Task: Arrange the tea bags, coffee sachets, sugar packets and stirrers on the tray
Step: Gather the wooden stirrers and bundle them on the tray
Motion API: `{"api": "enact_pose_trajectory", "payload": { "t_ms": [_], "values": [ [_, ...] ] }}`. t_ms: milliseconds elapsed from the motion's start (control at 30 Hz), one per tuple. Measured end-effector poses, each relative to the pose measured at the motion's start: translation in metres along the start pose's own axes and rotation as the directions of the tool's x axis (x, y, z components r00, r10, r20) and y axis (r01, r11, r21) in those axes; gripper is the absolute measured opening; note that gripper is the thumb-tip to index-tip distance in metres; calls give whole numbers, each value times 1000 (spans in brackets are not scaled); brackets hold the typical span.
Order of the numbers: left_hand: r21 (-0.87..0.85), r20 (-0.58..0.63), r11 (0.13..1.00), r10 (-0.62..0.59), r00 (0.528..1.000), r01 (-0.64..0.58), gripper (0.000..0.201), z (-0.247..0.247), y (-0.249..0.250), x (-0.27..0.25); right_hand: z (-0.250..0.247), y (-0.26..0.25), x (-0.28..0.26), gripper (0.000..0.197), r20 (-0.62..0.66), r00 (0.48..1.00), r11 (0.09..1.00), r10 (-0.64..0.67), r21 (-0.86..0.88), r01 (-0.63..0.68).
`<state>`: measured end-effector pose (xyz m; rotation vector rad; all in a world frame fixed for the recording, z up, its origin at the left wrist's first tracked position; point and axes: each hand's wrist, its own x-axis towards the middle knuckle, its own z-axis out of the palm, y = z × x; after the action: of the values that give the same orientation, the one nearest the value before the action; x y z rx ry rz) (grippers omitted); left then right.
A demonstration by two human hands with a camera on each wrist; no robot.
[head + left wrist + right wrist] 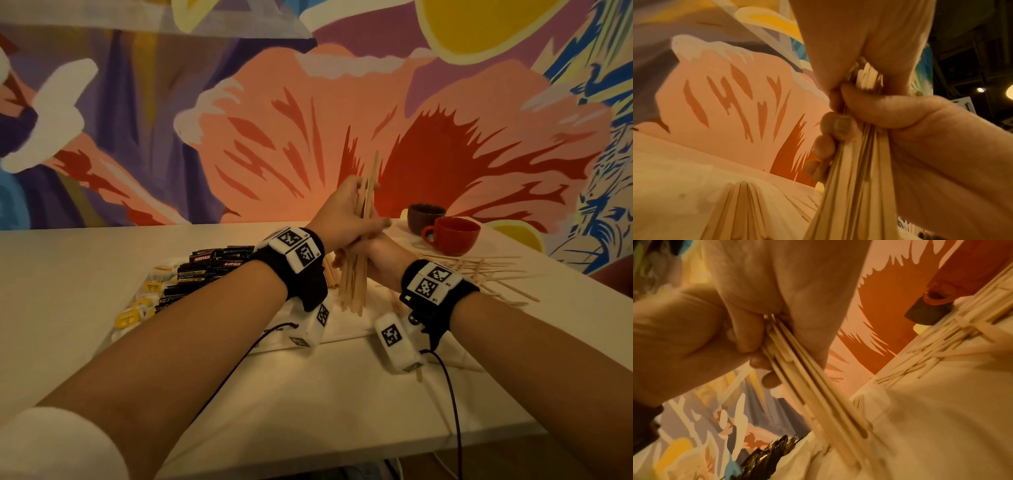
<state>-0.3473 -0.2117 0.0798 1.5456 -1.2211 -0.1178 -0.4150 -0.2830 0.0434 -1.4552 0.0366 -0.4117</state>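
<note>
1. Behind the white table [85, 260] rises a painted wall mural [308, 113] of large pink and red flowers.
2. At the left of the pale tray [342, 329] lie yellow-and-white tea bags [132, 318], with black coffee sachets [205, 270] just right of them.
3. Centre, the left hand [346, 212] has its fingers curled round an upright bundle of pale wooden stirrers [356, 274]; the bundle's lower ends rest on the tray.
4. Just below it, the right hand [380, 260] grips the same bundle.
5. Right, loose wooden stirrers [479, 274] lie scattered on the table, with a red cup [452, 234] and a dark brown cup [424, 216] beyond them.
</note>
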Motion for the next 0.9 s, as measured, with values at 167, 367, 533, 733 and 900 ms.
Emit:
{"api": "enact_pose_trajectory", "payload": {
  "t_ms": [167, 367, 533, 733, 900],
  "values": [
    [-257, -125, 966, -37, 991, 4, 42, -3, 16, 3, -1, -4, 7, 21, -39, 997, 997, 63, -35, -64],
    [-247, -70, 968, -64, 996, 44, 25, 2, 9, -3, -2, 11, 8, 10, 19, 1000, 975, 17, -221, -12],
    [-219, -126, 974, 26, 992, -53, 49, 1, 12, -4, -9, 8, 9, 24, 95, 993, 982, 67, -181, -49],
    [-138, -129, 983, 107, 986, -124, 42, 5, 18, -4, -13, 10, 10, 11, 183, 975, 948, 126, -311, -64],
    [-91, -146, 995, 31, 989, -45, 20, 6, 16, -7, -12, 8, 13, 16, 141, 985, 982, 102, -173, -77]
  ]
}}
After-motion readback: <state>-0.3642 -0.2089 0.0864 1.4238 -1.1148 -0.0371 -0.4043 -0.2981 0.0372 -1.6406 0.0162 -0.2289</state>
